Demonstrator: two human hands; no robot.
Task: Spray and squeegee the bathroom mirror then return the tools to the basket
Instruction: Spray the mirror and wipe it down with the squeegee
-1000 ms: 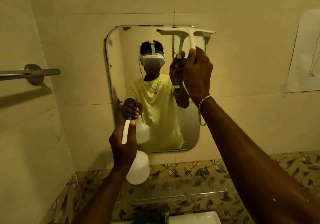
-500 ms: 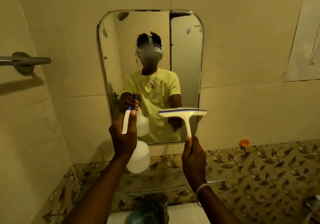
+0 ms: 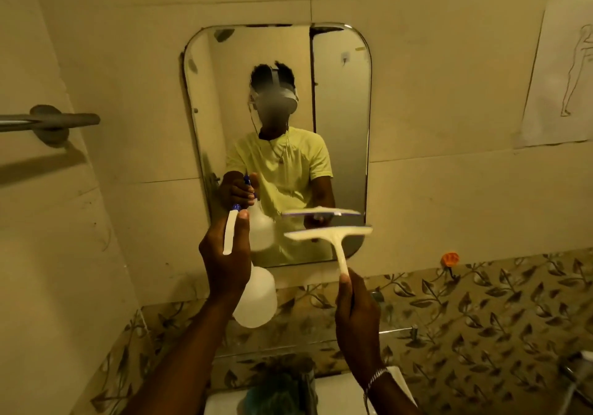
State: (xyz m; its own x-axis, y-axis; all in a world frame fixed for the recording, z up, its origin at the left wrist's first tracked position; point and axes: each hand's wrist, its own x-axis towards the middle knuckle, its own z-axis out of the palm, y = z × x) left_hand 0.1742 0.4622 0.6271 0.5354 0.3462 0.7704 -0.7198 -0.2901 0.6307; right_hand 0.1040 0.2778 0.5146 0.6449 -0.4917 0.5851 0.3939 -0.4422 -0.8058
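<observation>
Left hand: the left hand (image 3: pixel 224 267) is wrapped around the neck of the spray bottle (image 3: pixel 256 299), thumb up beside the long white trigger lever (image 3: pixel 230 231), fingers pressed closed on it
Spray bottle: translucent white with a blue nozzle tip, held upright in front of the mirror's lower left corner; whether it touches the glass cannot be told
Right hand: the right hand (image 3: pixel 356 318) is closed around the lower end of the squeegee (image 3: pixel 333 238) handle, thumb lying along the shaft; a metal bracelet (image 3: pixel 377 376) sits at the wrist
Squeegee: cream-white, T-shaped, blade level and near the bottom of the mirror (image 3: pixel 276 93), with its reflection just above it
Mirror: rounded rectangle on the beige tiled wall, showing a person in a yellow-green shirt
Surroundings: a grey towel bar (image 3: pixel 51 121) to the left, a paper sheet with a line drawing (image 3: pixel 558 77) to the right, an orange hook (image 3: pixel 450 259) above the leaf-patterned tiles, a white basin edge (image 3: pixel 340 389) below
</observation>
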